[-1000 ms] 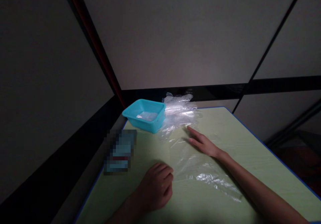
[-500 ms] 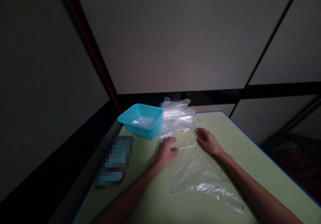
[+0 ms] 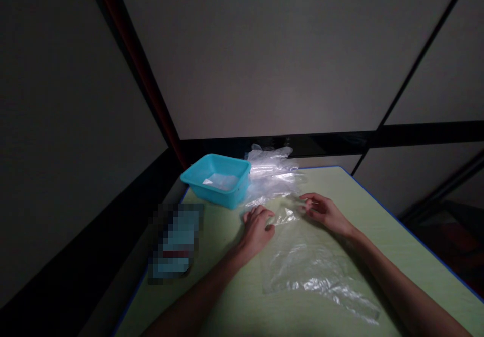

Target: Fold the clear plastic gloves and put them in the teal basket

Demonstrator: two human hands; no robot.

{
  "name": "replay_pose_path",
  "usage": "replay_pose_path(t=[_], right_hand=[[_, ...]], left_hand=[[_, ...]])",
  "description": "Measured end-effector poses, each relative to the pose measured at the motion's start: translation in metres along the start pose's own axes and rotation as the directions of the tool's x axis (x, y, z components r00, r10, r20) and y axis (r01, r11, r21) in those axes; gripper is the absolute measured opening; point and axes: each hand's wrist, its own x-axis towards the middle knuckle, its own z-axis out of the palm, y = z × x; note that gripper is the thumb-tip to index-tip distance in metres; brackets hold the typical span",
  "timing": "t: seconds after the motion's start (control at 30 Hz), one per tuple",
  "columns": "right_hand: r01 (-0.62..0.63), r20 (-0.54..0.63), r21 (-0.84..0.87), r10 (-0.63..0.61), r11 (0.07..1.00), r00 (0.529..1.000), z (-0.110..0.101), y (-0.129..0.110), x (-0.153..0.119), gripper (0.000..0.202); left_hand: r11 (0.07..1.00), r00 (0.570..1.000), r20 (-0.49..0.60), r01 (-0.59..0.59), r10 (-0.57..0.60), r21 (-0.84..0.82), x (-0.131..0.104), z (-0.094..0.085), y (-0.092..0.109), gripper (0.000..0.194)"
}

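Watching the blue tub (image 3: pixel 212 195): the plastic pile (image 3: pixel 271 173) is right beside it, so a snag could drag it. My left hand (image 3: pixel 259 230) is half-curled, thumb and index apart. Clear sheet (image 3: pixel 304 256) lies between my hands and toward me; uneven pull could tear it. Right hand (image 3: pixel 325 215): fingers bent, can't tell if pinching.

Grey wall (image 3: pixel 264 60) ahead of me, black band (image 3: pixel 333 143) along lower part, thin dark seam (image 3: pixel 416 65) slanting up on right. To my left, second wall (image 3: pixel 56 100), darker; reddish strip (image 3: pixel 140 65) between both, tilted in my view. Table (image 3: pixel 242 309) in corner, pale green top, blue edge. Light dim throughout. Far right, slanting bar (image 3: pixel 446 186), dark reddish patch (image 3: pixel 454 244) below, too murky for me to identify.
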Motion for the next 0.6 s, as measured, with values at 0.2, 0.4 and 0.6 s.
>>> replay_pose_path(t=[0.2,0.4,0.6], right_hand=[[0.017,0.173,-0.018,-0.014,1.000,0.985,-0.012,-0.011,-0.010,0.027],[0.043,0.266,-0.135,-0.005,0.990,0.964,-0.023,-0.015,-0.013,0.033],[0.162,0.318,-0.294,-0.063,0.942,0.946,-0.031,-0.025,-0.015,0.040]], left_hand=[[0.995,0.995,0.005,-0.096,0.096,-0.010,0.000,-0.001,0.002,0.039],[0.963,0.961,0.082,-0.268,0.265,0.034,-0.005,-0.007,0.008,0.024],[0.933,0.941,0.112,-0.334,0.320,0.137,-0.010,-0.010,0.011,0.020]])
